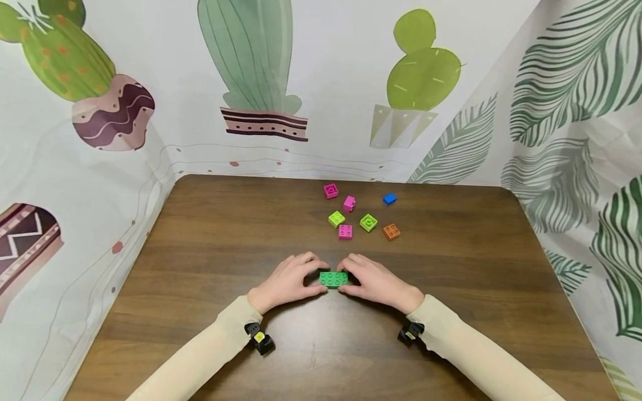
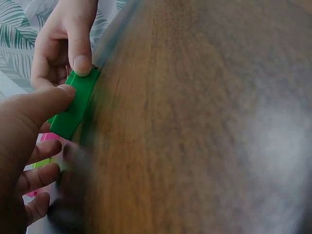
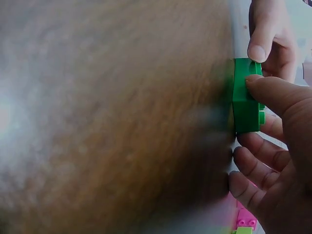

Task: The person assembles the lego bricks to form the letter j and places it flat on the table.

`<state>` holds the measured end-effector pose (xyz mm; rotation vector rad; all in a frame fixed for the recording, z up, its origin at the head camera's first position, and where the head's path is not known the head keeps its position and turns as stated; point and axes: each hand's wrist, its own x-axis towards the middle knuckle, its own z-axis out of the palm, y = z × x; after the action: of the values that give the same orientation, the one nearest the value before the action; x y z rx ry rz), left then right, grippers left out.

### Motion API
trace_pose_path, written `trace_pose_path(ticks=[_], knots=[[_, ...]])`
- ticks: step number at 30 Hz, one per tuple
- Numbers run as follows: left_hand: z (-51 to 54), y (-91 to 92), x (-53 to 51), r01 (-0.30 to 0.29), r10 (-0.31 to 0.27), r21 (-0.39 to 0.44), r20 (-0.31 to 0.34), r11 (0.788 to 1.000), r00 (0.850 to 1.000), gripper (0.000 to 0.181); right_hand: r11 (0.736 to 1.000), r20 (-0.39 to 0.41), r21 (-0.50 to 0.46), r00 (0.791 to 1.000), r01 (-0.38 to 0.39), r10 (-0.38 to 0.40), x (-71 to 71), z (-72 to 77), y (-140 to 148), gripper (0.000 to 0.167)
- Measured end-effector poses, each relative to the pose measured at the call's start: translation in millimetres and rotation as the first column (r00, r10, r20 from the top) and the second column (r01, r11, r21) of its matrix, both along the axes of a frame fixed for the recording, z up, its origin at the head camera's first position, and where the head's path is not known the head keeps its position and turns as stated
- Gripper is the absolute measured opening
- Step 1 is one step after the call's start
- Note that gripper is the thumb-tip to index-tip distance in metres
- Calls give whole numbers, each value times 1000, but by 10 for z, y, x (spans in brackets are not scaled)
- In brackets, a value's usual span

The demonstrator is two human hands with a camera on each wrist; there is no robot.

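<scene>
A green brick (image 1: 333,279) with two rows of studs lies studs-up on the wooden table, between both hands. The left hand (image 1: 293,281) pinches its left end between thumb and fingers. At its right end, the right hand (image 1: 376,281) grips it the same way. In the left wrist view, both thumbs press the near side of the green brick (image 2: 76,105), and the left hand's other fingers are bent below it. The right wrist view shows the green brick (image 3: 247,97) with a thumb from each hand on it.
Behind the hands lie small bricks: magenta (image 1: 331,191), pink (image 1: 349,204), another pink (image 1: 345,232), lime (image 1: 336,219), another lime (image 1: 368,223), orange (image 1: 391,231) and blue (image 1: 389,199). Patterned cloth (image 1: 341,83) hangs beyond the table (image 1: 225,223).
</scene>
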<state>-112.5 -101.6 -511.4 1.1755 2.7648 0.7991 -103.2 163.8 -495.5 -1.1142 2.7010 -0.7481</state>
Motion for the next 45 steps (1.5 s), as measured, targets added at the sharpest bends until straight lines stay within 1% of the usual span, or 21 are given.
trace_pose_path(ticks=[2, 5, 9, 14, 17, 21, 24, 30, 33, 36, 38, 40, 43, 45], knots=[[-10, 4, 7, -6, 6, 3, 6, 1000, 1000, 45, 1000, 6, 3, 1000, -1, 1, 0, 3, -5, 28], [-37, 20, 20, -14, 13, 14, 14, 1000, 1000, 39, 1000, 13, -3, 1000, -1, 1, 3, 3, -8, 28], [-74, 44, 33, -25, 23, 52, 27, 998, 999, 32, 1000, 19, -17, 1000, 7, -6, 7, -2, 3, 27], [-116, 65, 25, -32, 30, 98, 21, 995, 999, 32, 1000, 32, -26, 999, 10, -9, -5, 13, 36, 28], [-136, 86, 16, -30, 27, 113, 33, 993, 999, 33, 999, 44, -28, 999, 22, -20, -16, 26, 81, 29], [-154, 112, 10, -33, 25, 121, 64, 992, 998, 34, 998, 65, -37, 997, 48, -46, -27, 34, 178, 30], [-162, 115, 8, -33, 24, 129, 73, 991, 997, 34, 997, 74, -45, 995, 63, -59, -38, 38, 265, 31], [-165, 88, -7, -32, 21, 136, 80, 990, 997, 33, 993, 57, -42, 993, 108, -106, -77, 54, 475, 27], [-154, 72, -10, -34, 21, 139, 91, 990, 996, 34, 990, 46, -59, 991, 125, -122, -111, 68, 590, 25], [-138, 56, -6, -39, 26, 140, 98, 989, 995, 34, 985, 15, -99, 990, 143, -142, -170, 74, 707, 22], [-133, 49, -3, -41, 27, 142, 95, 989, 995, 34, 978, -30, -127, 985, 164, -169, -224, 72, 793, 22], [-133, 44, -3, -42, 30, 138, 93, 990, 995, 34, 969, -90, -154, 974, 192, -207, -285, 78, 877, 21], [-139, 40, -6, -42, 30, 132, 92, 990, 995, 34, 956, -165, -181, 951, 232, -262, -380, 93, 989, 23], [-141, 38, -8, -45, 33, 131, 96, 990, 995, 35, 951, -190, -190, 941, 243, -279, -442, 109, 1045, 26]])
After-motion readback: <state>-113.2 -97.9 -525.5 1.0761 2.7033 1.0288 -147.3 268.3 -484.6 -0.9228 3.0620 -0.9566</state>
